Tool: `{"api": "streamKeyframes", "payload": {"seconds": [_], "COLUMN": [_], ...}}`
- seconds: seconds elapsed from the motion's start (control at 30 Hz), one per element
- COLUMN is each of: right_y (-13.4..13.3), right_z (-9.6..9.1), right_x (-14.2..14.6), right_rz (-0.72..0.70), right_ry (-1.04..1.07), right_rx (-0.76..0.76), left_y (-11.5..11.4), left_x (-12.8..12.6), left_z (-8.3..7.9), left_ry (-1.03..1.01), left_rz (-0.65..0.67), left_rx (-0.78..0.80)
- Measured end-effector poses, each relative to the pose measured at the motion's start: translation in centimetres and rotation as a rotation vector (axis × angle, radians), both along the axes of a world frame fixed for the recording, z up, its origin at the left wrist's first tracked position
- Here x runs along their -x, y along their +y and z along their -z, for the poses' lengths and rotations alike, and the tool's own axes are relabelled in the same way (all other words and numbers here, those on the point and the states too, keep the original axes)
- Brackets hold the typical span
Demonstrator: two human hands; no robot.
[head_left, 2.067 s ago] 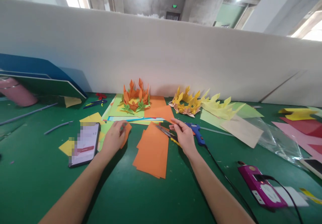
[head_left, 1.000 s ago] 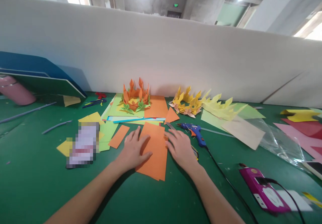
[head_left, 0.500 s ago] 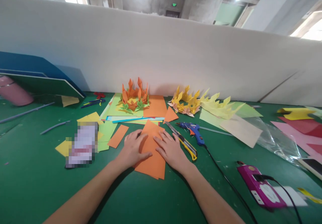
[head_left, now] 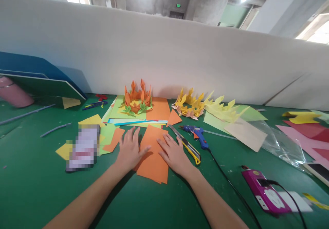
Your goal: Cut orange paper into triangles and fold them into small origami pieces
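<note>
A stack of orange paper sheets [head_left: 153, 155] lies on the green table [head_left: 38, 188] in front of me. My left hand [head_left: 130, 149] rests flat on the stack's left edge, fingers spread, thumb on the paper. My right hand [head_left: 174, 154] lies flat on the stack's right edge, fingers stretched toward the far side. Neither hand holds anything. A small orange strip [head_left: 114, 139] lies just left of my left hand. A yellow utility knife [head_left: 187, 145] lies right beside my right hand.
A blue glue gun [head_left: 197, 134] with a black cord lies right of the knife. A phone [head_left: 83, 148] sits to the left, a magenta device [head_left: 264, 191] to the right. Orange [head_left: 136, 98] and yellow [head_left: 192, 105] folded paper flowers stand by the white partition. Loose coloured sheets lie around.
My left hand dropped the small orange strip and my right hand laid down the knife; both came flat onto the orange stack. The left hand has since slid a little left.
</note>
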State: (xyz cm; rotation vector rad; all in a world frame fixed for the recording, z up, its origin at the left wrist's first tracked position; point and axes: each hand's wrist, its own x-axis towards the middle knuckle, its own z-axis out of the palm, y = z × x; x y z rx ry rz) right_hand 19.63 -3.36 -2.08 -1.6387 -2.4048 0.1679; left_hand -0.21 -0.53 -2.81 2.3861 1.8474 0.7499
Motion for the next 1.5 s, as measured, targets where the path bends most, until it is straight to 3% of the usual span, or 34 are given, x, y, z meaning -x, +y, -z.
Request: {"api": "streamKeyframes", "payload": {"seconds": [0.1,0.33,0.6,0.87,1.1,1.37,1.5], "right_y": [0.0,0.1,0.1,0.2,0.2,0.2,0.5], "right_z": [0.0,-0.2,-0.6,-0.5,-0.5,-0.5,0.2], "right_x": [0.0,0.1,0.1,-0.1,-0.3,-0.5,-0.7], "right_rz": [0.003,0.008,-0.035,-0.046,-0.036,-0.049,-0.015], "right_ry": [0.009,0.042,0.108,0.157,0.211,0.239,0.398], "right_rx": [0.001,0.022,0.055,0.049,0.059,0.041,-0.02], "left_y": [0.5,0.4,-0.1,0.0,0.8,0.9,1.1], "left_x": [0.7,0.3,-0.3,-0.6,-0.2,-0.3,-0.3], "left_z": [-0.4,0.2,1.0,-0.2,0.1,-0.5,-0.8], "left_ry": [0.011,-0.077,-0.04,-0.298,-0.417,-0.37,-0.546], "left_rz": [-0.052,0.189,0.253,0.36,0.238,0.188,0.158], "left_rx": [-0.009,-0.04,0.02,0.096,0.1,0.068,0.088]}}
